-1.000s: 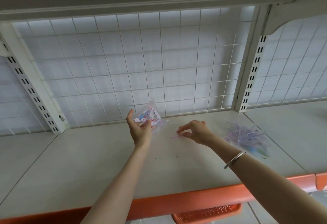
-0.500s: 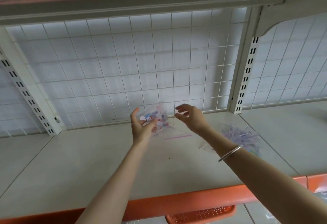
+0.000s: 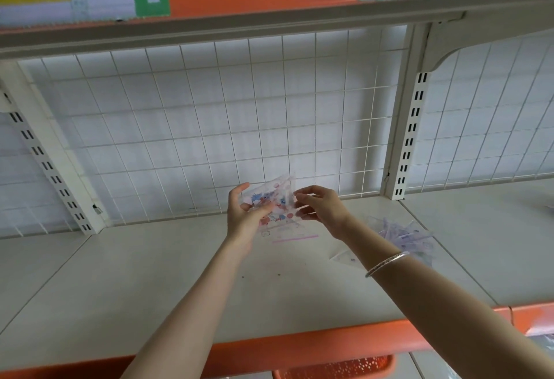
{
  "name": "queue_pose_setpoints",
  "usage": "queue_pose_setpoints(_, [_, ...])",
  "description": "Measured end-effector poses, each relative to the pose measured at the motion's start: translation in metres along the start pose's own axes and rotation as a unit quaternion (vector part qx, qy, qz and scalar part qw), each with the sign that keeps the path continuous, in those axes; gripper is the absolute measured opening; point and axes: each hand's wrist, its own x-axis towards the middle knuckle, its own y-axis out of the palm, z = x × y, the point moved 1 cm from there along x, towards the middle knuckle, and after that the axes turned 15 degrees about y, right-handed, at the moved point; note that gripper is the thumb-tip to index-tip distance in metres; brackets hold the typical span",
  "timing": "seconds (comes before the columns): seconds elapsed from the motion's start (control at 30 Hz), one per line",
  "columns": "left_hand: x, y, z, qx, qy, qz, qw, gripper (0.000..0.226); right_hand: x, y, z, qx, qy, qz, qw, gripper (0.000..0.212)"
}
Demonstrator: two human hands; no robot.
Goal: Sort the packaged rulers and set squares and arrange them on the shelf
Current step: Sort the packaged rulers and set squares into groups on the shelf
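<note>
Set-square packet of clear plastic, printed with red and blue figures [image 3: 273, 202], is being held just above the cream metal shelf [image 3: 135, 273], left hand [image 3: 243, 218] gripping one edge, right hand [image 3: 323, 210] pinching the other; squaring it flat before release is likely keeping stacks tidy.

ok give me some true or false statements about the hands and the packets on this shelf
1. The left hand and the right hand both hold the printed packet. True.
2. The printed packet lies flat and untouched on the shelf. False: it is held up in front of the wire grid.
3. A pile of packets lies on the shelf to the right of the right hand. True.
4. The bracelet is on the left wrist. False: it is on the right wrist.
</note>
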Motion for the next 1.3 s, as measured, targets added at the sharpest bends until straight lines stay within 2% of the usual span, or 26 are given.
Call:
queue_pose_setpoints(0.17, [-0.001,0.002,-0.002,0.028,0.002,0.041,0.999,0.074,-0.001,0.004,0.003,-0.006,-0.009,-0.013,1.000,0.009])
queue_pose_setpoints(0.43, [-0.004,-0.005,0.010,0.027,-0.024,0.037,0.999,0.051,-0.007,-0.004,-0.009,0.012,0.013,0.011,1.000,0.003])
queue_pose_setpoints(0.5, [-0.005,-0.004,0.012,0.027,-0.032,0.042,0.998,0.049,-0.009,-0.007,-0.011,0.024,0.015,0.006,1.000,0.016])
queue_pose_setpoints(0.57, [-0.006,-0.002,0.012,0.017,-0.039,0.052,0.998,0.052,-0.012,-0.011,-0.011,0.029,0.019,0.002,0.999,0.023])
queue_pose_setpoints(0.7, [-0.009,0.003,0.012,0.005,-0.050,0.067,0.997,0.063,-0.016,-0.016,-0.011,0.029,0.028,-0.004,0.999,0.019])
queue_pose_setpoints(0.97, [-0.012,0.005,0.014,-0.012,-0.058,0.061,0.996,0.062,-0.019,-0.019,-0.013,0.048,0.051,-0.011,0.997,0.015])
queue_pose_setpoints(1.17, [-0.010,-0.007,0.015,-0.061,-0.068,0.054,0.994,0.055,-0.018,-0.022,-0.017,0.064,0.057,-0.047,0.995,0.022])
queue_pose_setpoints(1.3, [-0.009,-0.021,0.015,-0.054,-0.061,0.034,0.996,0.054,-0.018,-0.022,-0.020,0.069,0.042,-0.055,0.995,0.027])
